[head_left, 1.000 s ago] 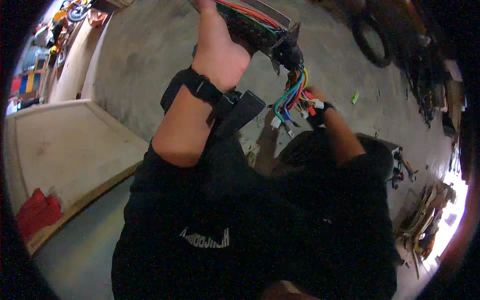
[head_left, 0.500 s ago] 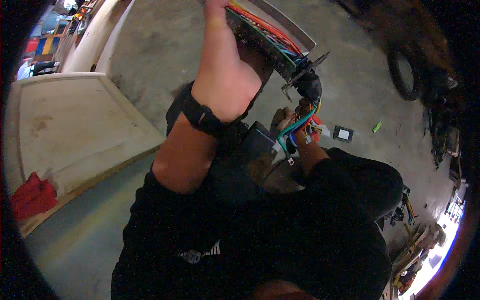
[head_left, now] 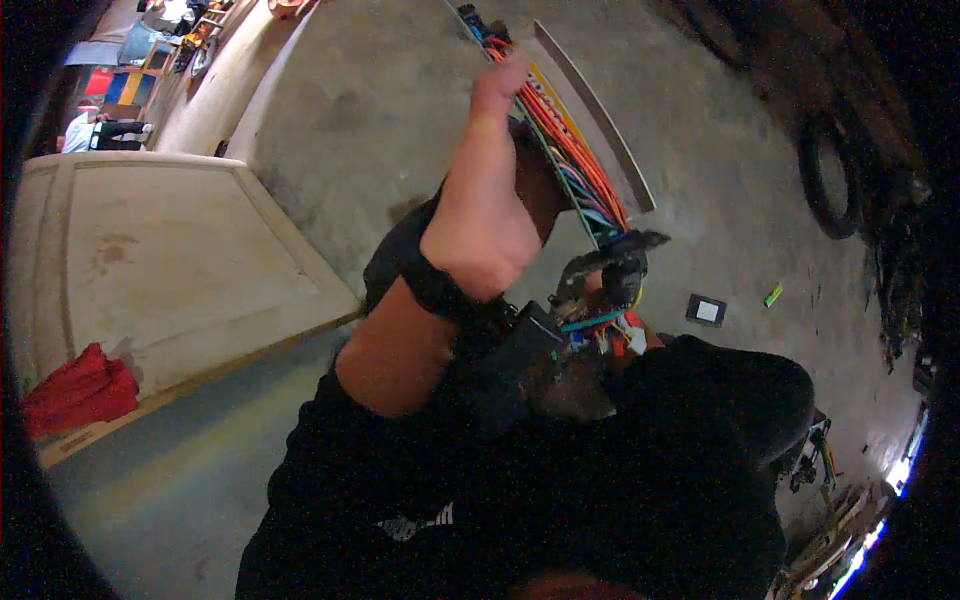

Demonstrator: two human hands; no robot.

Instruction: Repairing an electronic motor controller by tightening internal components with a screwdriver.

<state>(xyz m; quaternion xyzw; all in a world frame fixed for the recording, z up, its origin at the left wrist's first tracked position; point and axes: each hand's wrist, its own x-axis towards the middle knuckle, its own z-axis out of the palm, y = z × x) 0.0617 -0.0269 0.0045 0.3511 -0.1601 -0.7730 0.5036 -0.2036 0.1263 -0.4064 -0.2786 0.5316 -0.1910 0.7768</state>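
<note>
My left hand (head_left: 482,215), with a black band at its wrist, is closed on the near edge of a motor controller (head_left: 610,150). The controller shows a green circuit board, a metal side plate and many red and orange wires along its length. From its lower end a bundle of wires (head_left: 598,322) comes out through a torn black wrapping (head_left: 625,262). My right hand (head_left: 597,283) is mostly hidden behind that wrapping; a fingertip shows pressed against it. Teal, yellow, red and white wires and connectors hang below, over my lap.
A pale panel (head_left: 190,250) stands at the left with a red cloth (head_left: 80,395) on it. A small dark square piece with a white label (head_left: 706,310) and a green item (head_left: 773,295) lie on the floor. At right is a tyre (head_left: 828,175). Far left stands another person (head_left: 100,132).
The controller has been tilted so its wire-filled inside shows more. My right hand has moved up from the loose wires to the black wrapping. The view has shifted slightly.
</note>
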